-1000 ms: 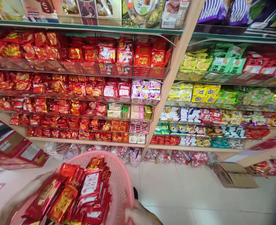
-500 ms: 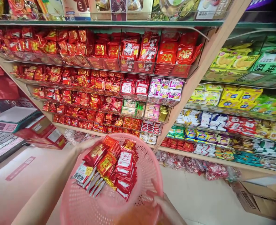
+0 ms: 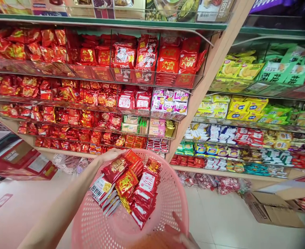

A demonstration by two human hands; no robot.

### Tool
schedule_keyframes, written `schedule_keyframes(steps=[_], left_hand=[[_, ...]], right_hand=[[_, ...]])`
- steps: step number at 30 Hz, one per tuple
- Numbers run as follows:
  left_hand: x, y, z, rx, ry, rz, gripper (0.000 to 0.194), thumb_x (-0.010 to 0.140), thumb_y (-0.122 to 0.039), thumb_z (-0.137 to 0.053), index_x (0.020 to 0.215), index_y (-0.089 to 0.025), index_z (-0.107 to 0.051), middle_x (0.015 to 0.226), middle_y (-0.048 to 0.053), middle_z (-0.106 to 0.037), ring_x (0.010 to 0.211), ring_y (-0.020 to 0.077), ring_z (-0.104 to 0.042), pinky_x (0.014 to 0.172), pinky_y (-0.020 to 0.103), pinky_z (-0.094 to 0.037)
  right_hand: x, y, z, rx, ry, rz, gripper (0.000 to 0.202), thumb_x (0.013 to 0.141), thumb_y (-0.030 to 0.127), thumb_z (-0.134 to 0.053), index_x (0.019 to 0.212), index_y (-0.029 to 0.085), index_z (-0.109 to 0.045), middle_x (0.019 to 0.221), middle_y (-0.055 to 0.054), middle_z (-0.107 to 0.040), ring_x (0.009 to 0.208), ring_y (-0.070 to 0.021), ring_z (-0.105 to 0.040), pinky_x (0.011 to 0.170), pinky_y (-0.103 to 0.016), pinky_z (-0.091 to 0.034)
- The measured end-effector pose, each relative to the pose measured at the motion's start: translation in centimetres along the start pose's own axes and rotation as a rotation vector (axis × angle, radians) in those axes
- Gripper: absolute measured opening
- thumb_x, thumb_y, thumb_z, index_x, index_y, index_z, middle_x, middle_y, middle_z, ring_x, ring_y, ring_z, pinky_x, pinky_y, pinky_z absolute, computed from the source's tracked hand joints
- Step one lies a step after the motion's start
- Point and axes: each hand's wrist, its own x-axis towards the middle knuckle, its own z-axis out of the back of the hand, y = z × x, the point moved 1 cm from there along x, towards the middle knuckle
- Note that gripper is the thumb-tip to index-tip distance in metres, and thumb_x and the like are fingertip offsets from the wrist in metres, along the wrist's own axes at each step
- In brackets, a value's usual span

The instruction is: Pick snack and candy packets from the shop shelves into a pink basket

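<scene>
A round pink plastic basket (image 3: 171, 180) with a perforated wall is at the lower middle. Red snack packets (image 3: 147, 181) and silver-edged white packets (image 3: 103, 190) lie stacked inside it. My left hand (image 3: 112, 155) grips the basket's far-left rim, its fingers partly hidden by the packets. My right hand (image 3: 177, 231) is at the basket's near-right side, fingers apart over the inner wall, holding no packet. Something orange and blurred shows at the bottom edge near it.
Shelves of red packets (image 3: 87, 93) fill the wall ahead. A wooden divider (image 3: 212, 72) separates them from yellow and green packets (image 3: 239, 69). An open cardboard box (image 3: 271, 209) sits on the right floor, red boxes (image 3: 25, 159) at left. Plastic bags lie below the shelves.
The view has shifted closer to the shelves and to the right. The basket, with both hands at it, appears slightly further right in the picture. Its packets look unchanged.
</scene>
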Motion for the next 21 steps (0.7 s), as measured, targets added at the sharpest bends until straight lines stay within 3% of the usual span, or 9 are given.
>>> schedule_keyframes(steps=[4,7,10,14,18,21], left_hand=[[2.2,-2.0,-0.7,-0.046,0.044,-0.038,0.061,0.064,-0.067,-0.055,0.098,-0.018,-0.069,0.103,0.005,-0.068,0.096,0.0246,-0.061,0.085,0.029,-0.044],[4.1,-3.2,-1.2,-0.062,0.069,-0.059,0.057,0.064,-0.066,-0.056,0.093,-0.018,-0.070,0.100,0.005,-0.069,0.093,0.0244,-0.061,0.082,0.029,-0.045],[6.0,-4.5,-1.7,-0.005,0.091,-0.101,0.055,0.067,-0.065,-0.053,0.089,-0.017,-0.071,0.096,0.006,-0.070,0.091,0.0241,-0.061,0.082,0.029,-0.044],[8.8,-6.7,-2.5,0.041,0.154,-0.175,0.052,0.070,-0.063,-0.052,0.086,-0.017,-0.071,0.091,0.005,-0.071,0.086,0.0227,-0.062,0.078,0.029,-0.044],[11.7,-9.1,-4.1,0.062,0.231,-0.228,0.054,0.072,-0.063,-0.049,0.081,-0.014,-0.071,0.086,0.006,-0.070,0.076,0.0211,-0.062,0.071,0.029,-0.045],[13.7,-10.7,-5.5,0.124,0.225,-0.250,0.055,0.070,-0.065,-0.050,0.077,-0.015,-0.070,0.083,0.006,-0.070,0.073,0.0206,-0.061,0.069,0.028,-0.044]], right_hand=[[-0.1,4.6,-0.5,-0.019,-0.010,-0.130,0.061,0.061,0.047,-0.062,0.115,0.021,-0.047,0.095,-0.008,-0.064,0.098,-0.0240,-0.060,0.085,-0.037,-0.043],[0.3,9.4,-1.4,-0.188,0.013,-0.099,0.045,0.070,0.047,-0.055,0.108,0.022,-0.050,0.096,-0.005,-0.063,0.092,-0.0209,-0.061,0.078,-0.035,-0.046],[1.5,14.1,-1.9,-0.394,0.058,-0.020,0.042,0.075,0.044,-0.051,0.110,0.021,-0.051,0.101,-0.007,-0.061,0.089,-0.0206,-0.061,0.072,-0.035,-0.047],[3.8,18.8,-1.9,-0.588,0.067,0.035,0.041,0.071,0.038,-0.056,0.108,0.020,-0.054,0.100,-0.009,-0.061,0.079,-0.0202,-0.061,0.065,-0.035,-0.048],[5.2,21.7,-0.9,-0.667,0.093,-0.028,0.040,0.068,0.036,-0.056,0.102,0.016,-0.058,0.087,-0.009,-0.063,0.071,-0.0194,-0.062,0.063,-0.033,-0.048],[5.3,22.6,0.5,-0.669,0.079,-0.033,0.053,0.063,0.025,-0.055,0.115,0.018,-0.051,0.085,-0.009,-0.063,0.070,-0.0199,-0.063,0.061,-0.033,-0.048]])
